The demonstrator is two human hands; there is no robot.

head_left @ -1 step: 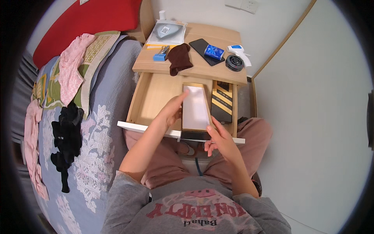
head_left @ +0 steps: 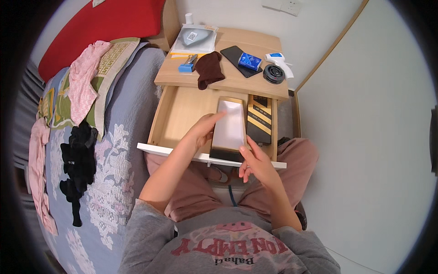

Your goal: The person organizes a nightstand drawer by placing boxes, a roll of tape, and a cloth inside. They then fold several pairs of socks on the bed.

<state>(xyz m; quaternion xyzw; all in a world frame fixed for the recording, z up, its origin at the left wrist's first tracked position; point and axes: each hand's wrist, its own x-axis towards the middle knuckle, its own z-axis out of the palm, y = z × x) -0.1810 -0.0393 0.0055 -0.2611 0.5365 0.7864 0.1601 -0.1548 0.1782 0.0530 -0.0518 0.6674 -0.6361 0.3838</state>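
Note:
An open, lidless box (head_left: pixel 230 125) with a white inside and a black outer wall is held at the front of the pulled-out drawer (head_left: pixel 180 109). My left hand (head_left: pixel 204 130) grips its left side, thumb over the rim; the other fingers are partly hidden. At the near right corner my right hand (head_left: pixel 258 162) holds the box by its edge, with the thumb on the rim and some fingers curled below. To the right, a black and gold box (head_left: pixel 259 121) lies in the drawer along its right wall.
On the nightstand (head_left: pixel 248 39) lie a dark brown cloth (head_left: pixel 210 71), a blue clip (head_left: pixel 186 67), a black phone (head_left: pixel 230 54), a blue packet (head_left: pixel 250 61), a round black object (head_left: pixel 273 74) and a white handheld device (head_left: pixel 279 60). The bed (head_left: pixel 121 105) with clothes stands left.
The open box has turned slightly, its far end to the right and its near end to the left. More of its black front wall shows. My hands have hardly moved.

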